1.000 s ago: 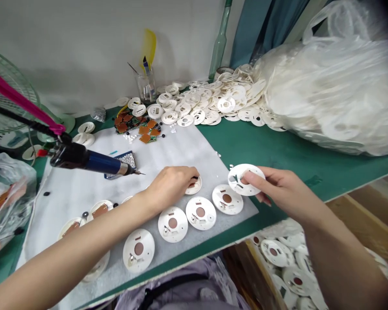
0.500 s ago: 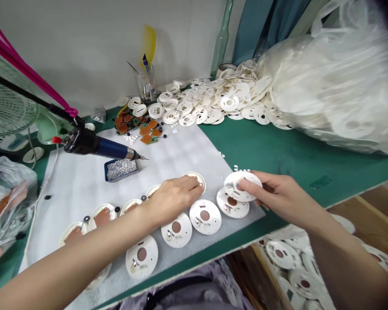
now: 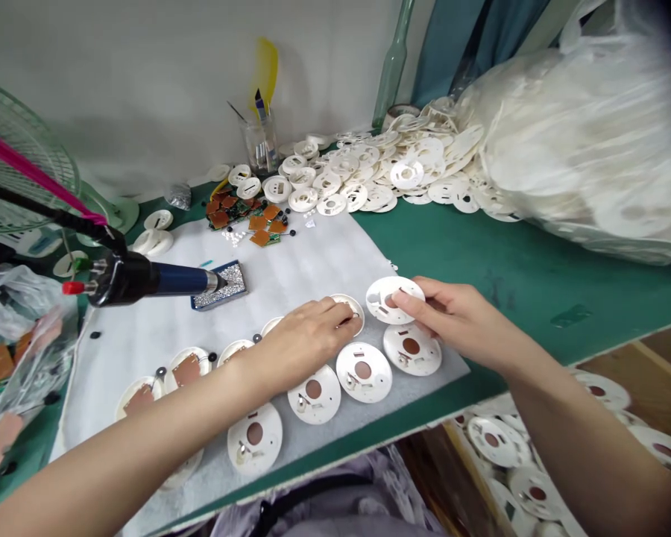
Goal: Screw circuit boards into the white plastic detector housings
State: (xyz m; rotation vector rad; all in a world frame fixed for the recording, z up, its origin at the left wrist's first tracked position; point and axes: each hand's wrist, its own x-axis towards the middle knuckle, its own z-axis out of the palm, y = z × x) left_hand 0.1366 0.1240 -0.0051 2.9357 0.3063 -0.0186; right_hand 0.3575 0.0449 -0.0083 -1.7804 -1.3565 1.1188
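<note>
The right grip [image 3: 458,321] is clamped on a white plastic disc [image 3: 381,292], held up off the foam sheet [image 3: 291,276], while the left grip [image 3: 307,343] bears down over a second disc [image 3: 351,304] (seemingly to steady it).

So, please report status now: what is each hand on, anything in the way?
Left hand on white plastic disc, on foam sheet. Right hand holding another disc, above a third disc. Electric screwdriver hanging left, clear of hands.
</note>
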